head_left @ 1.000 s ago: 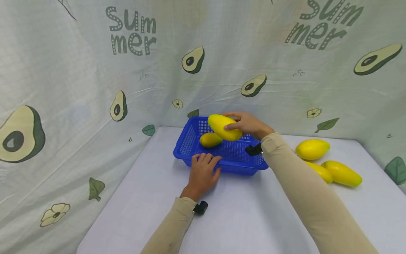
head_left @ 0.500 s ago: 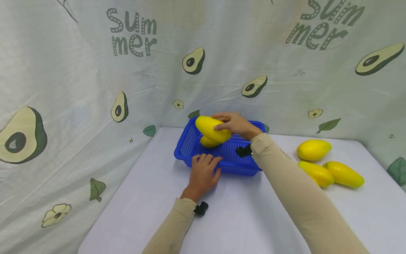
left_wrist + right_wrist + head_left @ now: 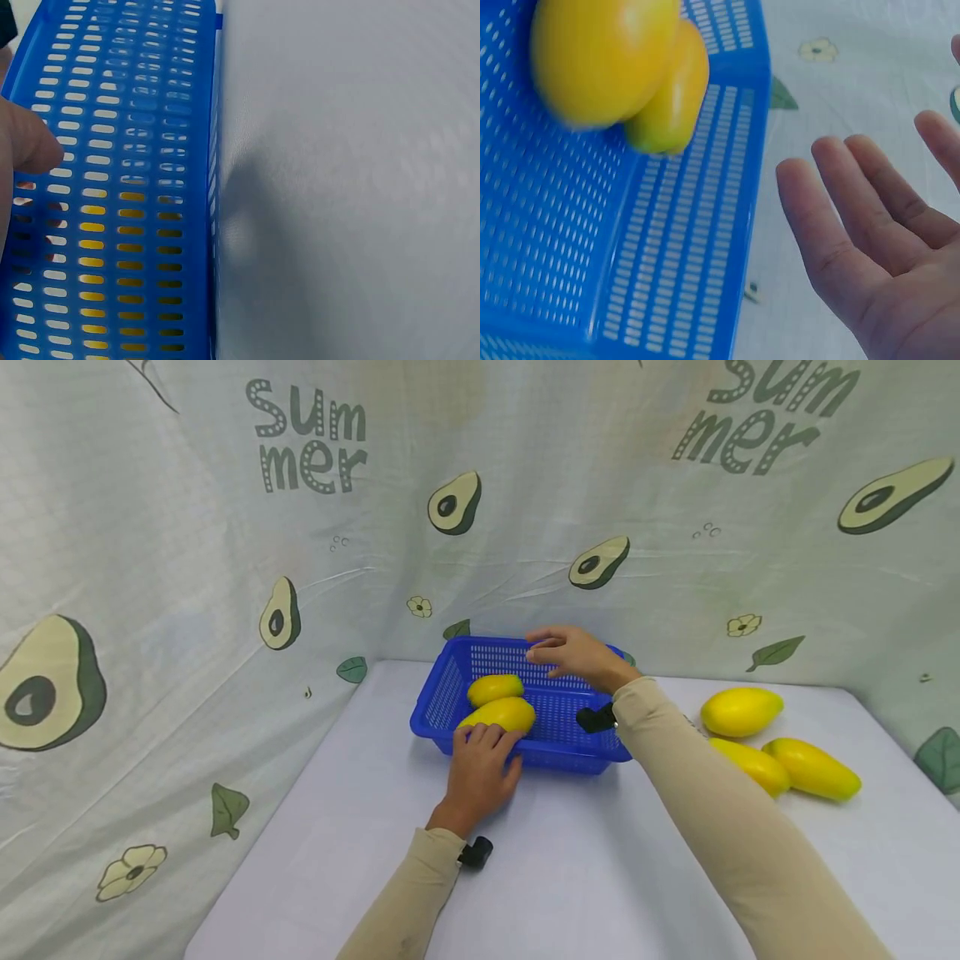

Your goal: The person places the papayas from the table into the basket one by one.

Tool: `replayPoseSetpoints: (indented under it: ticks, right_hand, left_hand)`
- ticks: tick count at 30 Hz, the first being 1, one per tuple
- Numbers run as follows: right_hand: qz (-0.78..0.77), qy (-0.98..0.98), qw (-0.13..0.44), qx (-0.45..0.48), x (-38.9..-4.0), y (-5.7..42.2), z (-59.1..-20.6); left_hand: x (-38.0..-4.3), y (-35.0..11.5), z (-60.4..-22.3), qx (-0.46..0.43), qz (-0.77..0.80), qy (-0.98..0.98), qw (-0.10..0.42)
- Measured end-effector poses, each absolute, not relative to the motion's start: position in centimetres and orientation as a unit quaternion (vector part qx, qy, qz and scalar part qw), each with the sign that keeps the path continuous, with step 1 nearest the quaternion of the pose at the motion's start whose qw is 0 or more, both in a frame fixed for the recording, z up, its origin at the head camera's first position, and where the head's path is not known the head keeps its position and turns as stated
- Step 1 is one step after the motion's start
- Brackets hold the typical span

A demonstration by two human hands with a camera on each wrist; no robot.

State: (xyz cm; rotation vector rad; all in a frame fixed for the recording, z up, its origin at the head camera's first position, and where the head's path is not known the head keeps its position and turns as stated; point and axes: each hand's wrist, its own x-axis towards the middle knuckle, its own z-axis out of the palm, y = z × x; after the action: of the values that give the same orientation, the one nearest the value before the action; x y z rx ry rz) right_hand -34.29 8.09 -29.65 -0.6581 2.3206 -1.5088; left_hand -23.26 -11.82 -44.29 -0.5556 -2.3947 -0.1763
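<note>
- Head view: two mangoes (image 3: 504, 714) in the basket (image 3: 573, 761) near the bench's (image 3: 570, 860) far edge; left hand (image 3: 480, 772) grips its rim.
- Right hand (image 3: 576, 656) wide, holding nothing.
- Seemingly mid-loading; next calls for loose mangoes (image 3: 810, 768), far right corner.

A blue rectangular perforated plastic basket (image 3: 555, 747) stands mid-frame on a white table (image 3: 570, 877), before a pale avocado-printed fabric curtain (image 3: 525, 443). In its left half, a smooth yellow oval fruit (image 3: 495, 690) lies behind a second yellow oval fruit (image 3: 506, 714). The left hand (image 3: 480, 774) rests on the front rim; the right hand (image 3: 573, 656) hovers over the rear right. Right of frame, a third yellow oval fruit (image 3: 742, 712) lies behind two others (image 3: 812, 769).
</note>
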Motion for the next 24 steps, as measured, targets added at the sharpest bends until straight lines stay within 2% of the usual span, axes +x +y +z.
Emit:
replayPoseSetpoints:
  ticks: [24]
  right_hand:
    - [-0.508, 0.834, 0.097, -0.193, -34.1, 16.1, -30.3]
  left_hand:
    - [-23.1, -11.9, -44.3, -0.208, -0.066, -0.919, 0.328]
